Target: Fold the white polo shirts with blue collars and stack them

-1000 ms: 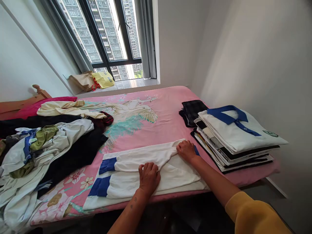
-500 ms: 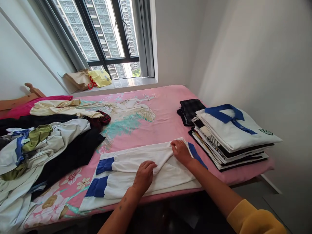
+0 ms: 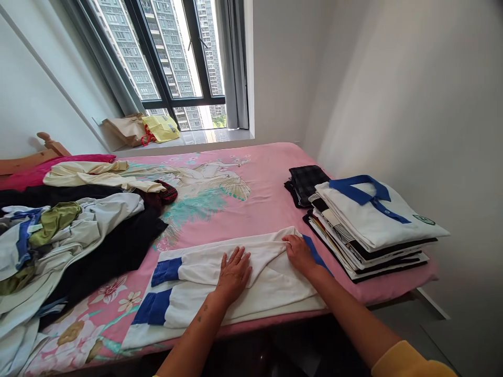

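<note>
A white long-sleeved shirt (image 3: 188, 303) with blue cuffs lies lengthwise along the bed's near edge. Both sleeves are laid over the body, cuffs at the left, and a blue part shows at the right end. My left hand (image 3: 234, 275) rests flat on the upper sleeve, fingers stretched out and slightly apart. Near the shirt's right end, my right hand (image 3: 298, 254) has its fingers and thumb closed on the white cloth. Wrinkles run from there toward the middle.
At the right stands a stack of folded clothes (image 3: 369, 251), a white shirt with blue collar on top. Folded dark checked clothes (image 3: 308, 183) lie behind it. A loose heap of clothes (image 3: 94, 230) covers the left of the pink bed (image 3: 267, 193). Bags (image 3: 161, 128) sit on the windowsill.
My left hand has gone from curled fingers to a flat palm, a little farther up the shirt. My right hand has shifted slightly right and nearer along the cloth.
</note>
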Demonstrator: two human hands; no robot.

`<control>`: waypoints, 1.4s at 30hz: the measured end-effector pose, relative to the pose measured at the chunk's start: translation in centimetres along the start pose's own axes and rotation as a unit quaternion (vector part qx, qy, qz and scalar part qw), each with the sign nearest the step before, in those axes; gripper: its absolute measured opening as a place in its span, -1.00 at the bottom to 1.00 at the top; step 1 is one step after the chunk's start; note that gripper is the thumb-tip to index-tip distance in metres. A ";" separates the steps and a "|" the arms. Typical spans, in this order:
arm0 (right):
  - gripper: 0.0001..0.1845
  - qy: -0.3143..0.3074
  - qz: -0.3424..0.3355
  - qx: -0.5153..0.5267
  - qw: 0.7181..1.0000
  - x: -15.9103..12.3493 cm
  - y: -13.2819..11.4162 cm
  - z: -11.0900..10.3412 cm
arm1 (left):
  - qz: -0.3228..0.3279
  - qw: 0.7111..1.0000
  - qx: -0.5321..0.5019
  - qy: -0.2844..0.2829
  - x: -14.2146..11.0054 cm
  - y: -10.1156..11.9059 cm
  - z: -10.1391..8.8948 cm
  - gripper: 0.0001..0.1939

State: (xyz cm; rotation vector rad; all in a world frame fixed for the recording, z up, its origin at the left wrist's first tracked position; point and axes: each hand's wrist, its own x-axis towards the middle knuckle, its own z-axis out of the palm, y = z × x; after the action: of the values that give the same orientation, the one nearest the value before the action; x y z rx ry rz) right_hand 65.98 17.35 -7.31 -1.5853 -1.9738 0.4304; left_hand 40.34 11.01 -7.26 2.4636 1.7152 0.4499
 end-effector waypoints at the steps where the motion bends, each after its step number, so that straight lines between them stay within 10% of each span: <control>1: -0.74 -0.017 0.003 -0.003 1.000 0.6 0.5 -0.4 | 0.000 1.000 0.003 0.001 0.2 0.4 0.0 -0.56; 7: -0.89 -0.121 0.016 -0.022 0.992 2.9 1.3 -1.2 | -0.042 0.999 0.022 -0.012 0.1 1.0 1.5 -0.33; 15: -0.76 -0.034 0.003 -0.050 0.998 1.4 -2.2 -1.0 | -0.039 0.999 0.027 -0.016 -0.4 1.0 1.7 -0.23; 20: -0.53 -0.179 -0.197 -0.033 0.963 -2.0 -5.4 1.8 | -0.044 0.999 0.026 -0.016 -0.3 0.9 1.9 -0.26; 22: -0.41 -0.217 -0.139 -0.087 0.962 -2.8 -5.2 2.4 | -0.046 0.999 0.021 -0.018 -0.3 0.8 1.9 -0.27; 26: -0.36 -0.127 0.052 -0.183 0.974 -3.2 -4.6 2.1 | -0.057 0.998 -0.003 -0.030 -0.7 0.8 1.8 -0.21; 34: -0.46 -0.071 -0.081 -0.128 0.986 -4.1 -8.6 7.1 | -0.049 0.995 -0.059 -0.066 -1.4 1.0 0.3 -0.19; 37: -0.47 -0.055 -0.078 -0.153 0.984 -4.6 -8.4 9.4 | -0.021 0.994 -0.061 -0.091 -2.3 -1.2 -1.1 -0.31; 42: -0.46 -0.033 -0.092 -0.175 0.980 -4.9 -7.6 10.3 | -0.168 0.984 0.035 -0.052 -5.5 -6.6 -3.3 -0.36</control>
State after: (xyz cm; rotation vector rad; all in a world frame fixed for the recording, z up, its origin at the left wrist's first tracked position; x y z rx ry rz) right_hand 54.47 11.72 -12.16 -1.5864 -2.3207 0.0626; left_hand 31.70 8.00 -6.81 2.1321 2.0766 0.2234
